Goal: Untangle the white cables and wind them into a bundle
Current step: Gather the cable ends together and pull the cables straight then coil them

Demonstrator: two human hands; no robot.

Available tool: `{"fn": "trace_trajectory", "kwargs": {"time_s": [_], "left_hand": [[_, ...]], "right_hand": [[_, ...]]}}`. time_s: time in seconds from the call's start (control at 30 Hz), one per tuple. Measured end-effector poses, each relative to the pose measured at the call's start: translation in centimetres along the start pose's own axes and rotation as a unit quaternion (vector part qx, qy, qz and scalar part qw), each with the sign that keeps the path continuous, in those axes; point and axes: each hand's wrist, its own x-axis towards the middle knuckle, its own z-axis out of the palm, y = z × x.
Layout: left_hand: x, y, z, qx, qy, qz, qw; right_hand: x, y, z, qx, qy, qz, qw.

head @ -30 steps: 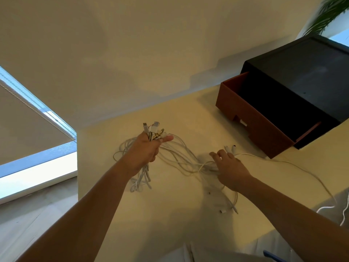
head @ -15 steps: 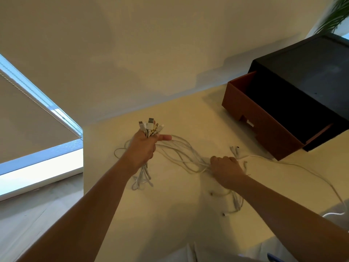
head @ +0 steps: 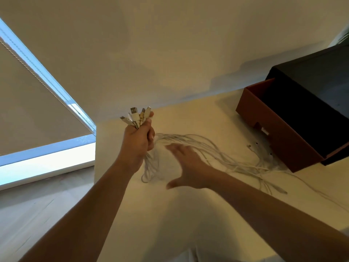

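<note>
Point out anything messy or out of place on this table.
The white cables sprawl in a loose tangle across the table, reaching the brown drawer. Only their plug ends are gathered, gripped in the left hand. Nothing looks damaged.

White cables [head: 207,146], cream table [head: 170,214] — reddish-brown box [head: 273,129], black lid [head: 311,76]

Smooth white plastic cables [head: 198,142] end in shiny metal plugs [head: 134,110]; the table [head: 188,214] is matt cream.

The right hand [head: 186,167] has released the white cables [head: 207,146] and now hovers, fingers spread, further left near the left hand [head: 137,140], which has raised the plug ends [head: 136,116].
</note>
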Motion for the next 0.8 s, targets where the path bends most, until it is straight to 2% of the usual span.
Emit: {"fn": "trace_trajectory", "kwargs": {"time_s": [0.07,0.17,0.23,0.43,0.7,0.8], "left_hand": [[-0.3,0.2,0.3,-0.042,0.003,-0.002,0.999],[-0.7,1.0,-0.3,-0.065,0.008,0.003,0.998],[-0.7,1.6,-1.7,-0.041,0.022,0.023,0.999],[-0.1,2.3,-5.5,0.014,0.079,0.068,0.994],[0.6,3.8,-8.1,-0.024,0.163,0.102,0.981],[0.6,3.6,-8.8,-0.003,0.178,0.098,0.979]], "right_hand": [[2.1,-2.9,1.8,0.071,0.001,-0.039,0.997],[4.0,-5.3,3.3,0.179,0.056,-0.087,0.978],[4.2,-5.5,4.0,0.188,0.063,-0.099,0.975],[3.1,-2.1,4.6,0.045,0.026,-0.069,0.996],[1.4,1.9,3.8,-0.098,-0.002,-0.028,0.995],[1.6,2.7,3.0,-0.144,0.018,-0.02,0.989]]}}
